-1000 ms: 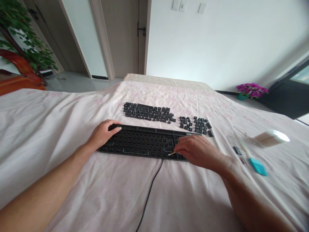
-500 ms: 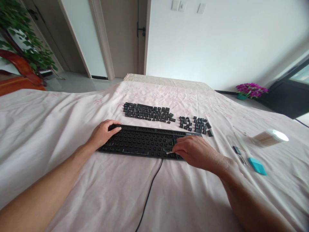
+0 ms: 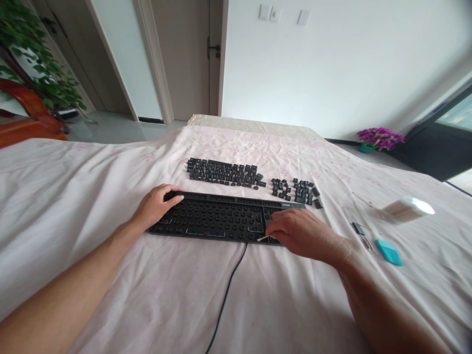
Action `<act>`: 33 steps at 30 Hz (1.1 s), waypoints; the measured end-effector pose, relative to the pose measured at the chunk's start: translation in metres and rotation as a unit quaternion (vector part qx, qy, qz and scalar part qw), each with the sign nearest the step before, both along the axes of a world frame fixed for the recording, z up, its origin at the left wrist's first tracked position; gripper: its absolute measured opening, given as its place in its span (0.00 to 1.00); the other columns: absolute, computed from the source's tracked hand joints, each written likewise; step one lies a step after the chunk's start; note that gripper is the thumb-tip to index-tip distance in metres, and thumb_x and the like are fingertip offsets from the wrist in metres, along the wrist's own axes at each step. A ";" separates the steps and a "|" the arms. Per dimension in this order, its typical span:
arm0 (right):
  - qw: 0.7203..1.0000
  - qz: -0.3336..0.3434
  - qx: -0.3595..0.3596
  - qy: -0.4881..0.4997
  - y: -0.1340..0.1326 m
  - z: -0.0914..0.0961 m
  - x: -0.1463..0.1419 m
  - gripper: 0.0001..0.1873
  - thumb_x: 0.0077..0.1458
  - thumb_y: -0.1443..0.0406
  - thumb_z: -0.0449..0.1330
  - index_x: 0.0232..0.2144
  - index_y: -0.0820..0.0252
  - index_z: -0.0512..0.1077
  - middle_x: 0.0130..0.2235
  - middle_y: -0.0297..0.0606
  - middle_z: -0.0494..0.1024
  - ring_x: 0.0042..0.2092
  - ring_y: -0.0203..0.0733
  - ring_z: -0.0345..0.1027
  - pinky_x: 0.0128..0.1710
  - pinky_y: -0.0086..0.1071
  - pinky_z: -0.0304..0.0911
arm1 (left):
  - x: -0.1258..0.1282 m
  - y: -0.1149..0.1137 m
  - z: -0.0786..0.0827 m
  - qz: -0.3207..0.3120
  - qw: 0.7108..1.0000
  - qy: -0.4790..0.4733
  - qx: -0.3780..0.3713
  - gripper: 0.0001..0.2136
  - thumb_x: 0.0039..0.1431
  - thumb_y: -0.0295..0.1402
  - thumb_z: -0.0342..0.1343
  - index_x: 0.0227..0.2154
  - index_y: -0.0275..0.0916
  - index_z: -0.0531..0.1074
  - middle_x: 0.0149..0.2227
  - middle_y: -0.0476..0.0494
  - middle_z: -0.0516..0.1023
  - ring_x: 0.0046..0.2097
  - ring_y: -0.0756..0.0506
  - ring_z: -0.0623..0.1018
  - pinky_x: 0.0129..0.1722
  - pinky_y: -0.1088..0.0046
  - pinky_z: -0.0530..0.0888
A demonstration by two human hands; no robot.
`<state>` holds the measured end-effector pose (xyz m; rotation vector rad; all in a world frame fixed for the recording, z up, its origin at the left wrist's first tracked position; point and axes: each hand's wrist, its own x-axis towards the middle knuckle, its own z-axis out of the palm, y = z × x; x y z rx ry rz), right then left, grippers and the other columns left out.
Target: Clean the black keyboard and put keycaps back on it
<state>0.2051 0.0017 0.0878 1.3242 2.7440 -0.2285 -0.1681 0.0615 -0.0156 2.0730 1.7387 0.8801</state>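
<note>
A black keyboard (image 3: pixel 206 216) with its keycaps off lies on the pale cloth, bare switch sockets facing up. My left hand (image 3: pixel 157 204) grips its far left corner, thumb on top and fingers over the back edge. My right hand (image 3: pixel 295 228) is closed around a cotton swab (image 3: pixel 262 238), whose tip points left onto the lower right part of the keyboard. This hand covers much of the number pad area. Behind the keyboard, loose black keycaps lie in a large group (image 3: pixel 224 172) and a smaller one (image 3: pixel 295 191).
To the right lie a clear tub of cotton swabs (image 3: pixel 407 209), a teal-handled brush (image 3: pixel 389 252) and a small dark-handled tool (image 3: pixel 358 228). A black cable (image 3: pixel 230 290) runs from the keyboard towards me. Floral cloth (image 3: pixel 158 290) covers the surface in folds.
The swab tip has moved slightly down and to the right, towards the keyboard's near edge, with my right hand. My left hand keeps its hold on the corner.
</note>
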 end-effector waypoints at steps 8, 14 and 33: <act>0.999 -0.028 0.032 -0.022 0.004 0.000 0.009 0.15 0.56 0.68 0.52 0.34 0.49 0.79 0.35 0.32 0.80 0.38 0.39 0.72 0.31 0.29 0.53 | -0.001 0.000 -0.001 -0.004 1.000 -0.001 0.001 0.18 0.57 0.47 0.51 0.44 0.44 0.74 0.46 0.46 0.77 0.48 0.42 0.75 0.51 0.66 0.69; 0.999 -0.022 0.008 -0.035 0.001 0.004 0.011 0.15 0.54 0.70 0.53 0.32 0.49 0.79 0.34 0.31 0.81 0.37 0.39 0.73 0.31 0.29 0.54 | 0.000 -0.001 0.000 -0.004 1.000 0.000 0.003 0.17 0.57 0.47 0.51 0.43 0.44 0.74 0.46 0.47 0.77 0.48 0.42 0.75 0.51 0.66 0.68; 0.996 -0.063 -0.008 -0.067 0.005 0.010 0.020 0.15 0.54 0.68 0.53 0.34 0.48 0.79 0.38 0.31 0.81 0.40 0.41 0.73 0.37 0.30 0.57 | -0.001 0.001 -0.001 -0.006 1.000 0.005 -0.003 0.17 0.57 0.47 0.51 0.44 0.44 0.73 0.47 0.46 0.77 0.48 0.42 0.75 0.50 0.67 0.68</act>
